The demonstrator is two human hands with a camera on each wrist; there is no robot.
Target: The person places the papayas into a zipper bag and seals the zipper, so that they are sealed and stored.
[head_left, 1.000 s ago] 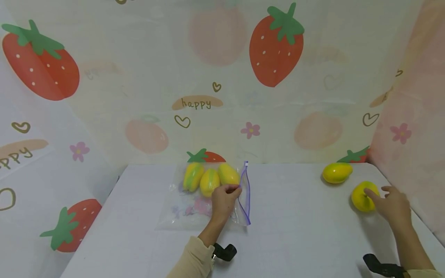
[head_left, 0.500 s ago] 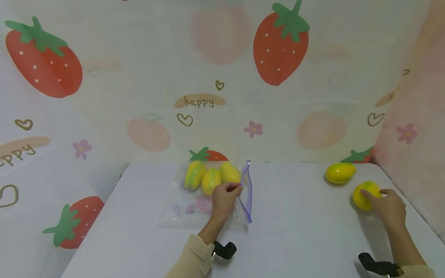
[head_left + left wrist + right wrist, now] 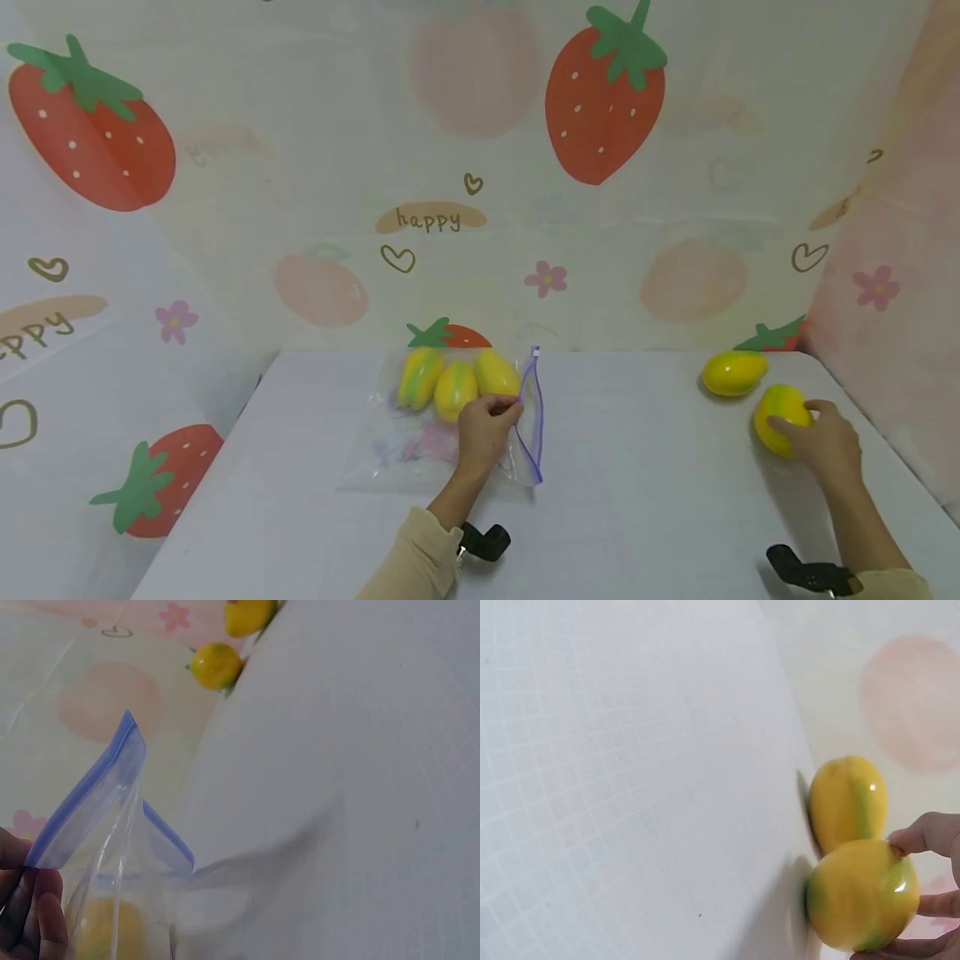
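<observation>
My left hand (image 3: pixel 486 429) pinches the upper lip of a clear zip bag (image 3: pixel 420 437) with a purple zip strip (image 3: pixel 531 417), holding its mouth open; the strip (image 3: pixel 82 799) fills the left wrist view. Three yellow-green mangoes (image 3: pixel 453 383) lie inside the bag at its far end. At the table's right side my right hand (image 3: pixel 821 442) grips a yellow mango (image 3: pixel 776 414), fingers curled round it; the right wrist view shows this mango (image 3: pixel 862 896) slightly off the surface. A second loose mango (image 3: pixel 733 372) lies just beyond it near the wall.
The white table (image 3: pixel 645 492) is walled by a strawberry-print backdrop (image 3: pixel 480 167) at the back and both sides. Black wrist-camera straps (image 3: pixel 486 542) sit on both forearms.
My right hand went from touching the near mango with spread fingers to closing round it and lifting it slightly leftward. The left hand keeps its hold on the bag.
</observation>
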